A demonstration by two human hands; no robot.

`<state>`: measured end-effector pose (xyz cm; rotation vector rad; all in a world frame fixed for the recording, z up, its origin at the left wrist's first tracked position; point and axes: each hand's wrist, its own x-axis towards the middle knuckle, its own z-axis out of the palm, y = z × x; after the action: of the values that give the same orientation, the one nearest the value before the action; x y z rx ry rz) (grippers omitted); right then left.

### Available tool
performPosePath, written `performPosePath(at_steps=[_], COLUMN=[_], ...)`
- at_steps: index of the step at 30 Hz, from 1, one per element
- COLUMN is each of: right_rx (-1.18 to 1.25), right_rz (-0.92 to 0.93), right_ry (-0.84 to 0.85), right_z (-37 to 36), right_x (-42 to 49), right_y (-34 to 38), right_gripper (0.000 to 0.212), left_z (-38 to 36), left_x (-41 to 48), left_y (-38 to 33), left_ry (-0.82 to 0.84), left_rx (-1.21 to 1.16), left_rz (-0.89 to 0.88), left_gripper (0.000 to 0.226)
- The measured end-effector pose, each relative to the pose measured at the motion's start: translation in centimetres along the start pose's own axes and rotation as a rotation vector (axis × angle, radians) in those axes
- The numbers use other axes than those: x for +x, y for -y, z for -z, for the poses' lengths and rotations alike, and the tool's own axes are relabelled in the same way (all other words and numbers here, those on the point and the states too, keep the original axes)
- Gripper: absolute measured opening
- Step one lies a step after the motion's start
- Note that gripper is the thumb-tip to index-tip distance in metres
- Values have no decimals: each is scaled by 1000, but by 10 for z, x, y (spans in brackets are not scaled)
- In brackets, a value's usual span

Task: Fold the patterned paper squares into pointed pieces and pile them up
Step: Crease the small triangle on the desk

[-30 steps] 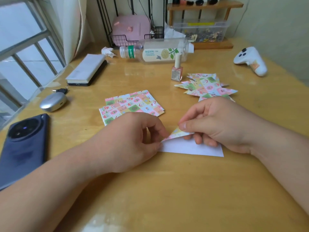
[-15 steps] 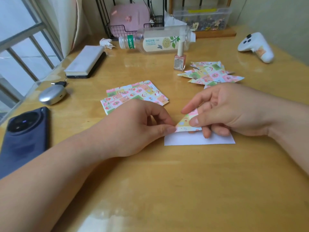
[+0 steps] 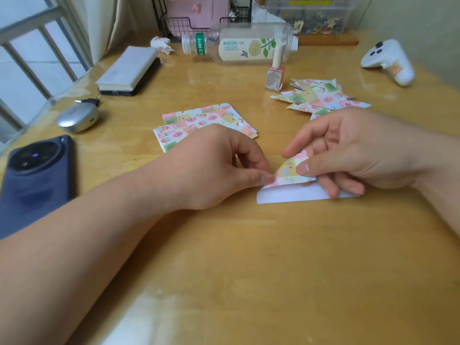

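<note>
Left hand [image 3: 211, 168] and right hand [image 3: 353, 150], each grip clamped on the patterned paper square [image 3: 288, 171], hold its flap higher than a second ago; open desk [image 3: 249, 265] lies nearside of the grip.

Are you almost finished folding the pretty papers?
Not yet. A pile of folded, pointed patterned pieces lies done behind the right hand. The left hand and right hand pinch one half-folded patterned sheet. A stack of flat patterned paper squares is left to fold.
</note>
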<state>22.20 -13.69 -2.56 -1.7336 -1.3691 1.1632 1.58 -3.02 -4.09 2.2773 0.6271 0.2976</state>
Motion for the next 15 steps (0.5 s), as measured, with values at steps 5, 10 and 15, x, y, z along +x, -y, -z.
performPosePath(at_steps=[5,10,15], right_rx=[-37,-44,-17], right_rz=[-14,-23,-24], right_ry=[23,2,12], right_z=[2,6,9], right_x=[-1,0,1], right_y=[1,-1,-4], right_gripper=[22,17,17], left_z=[-1,-1,-2], left_x=[0,-1,-4], left_y=[-1,0,-1], left_ry=[11,7,-32], left_rx=[4,9,-11], left_rz=[16,-3,-47], left_gripper=[8,10,10])
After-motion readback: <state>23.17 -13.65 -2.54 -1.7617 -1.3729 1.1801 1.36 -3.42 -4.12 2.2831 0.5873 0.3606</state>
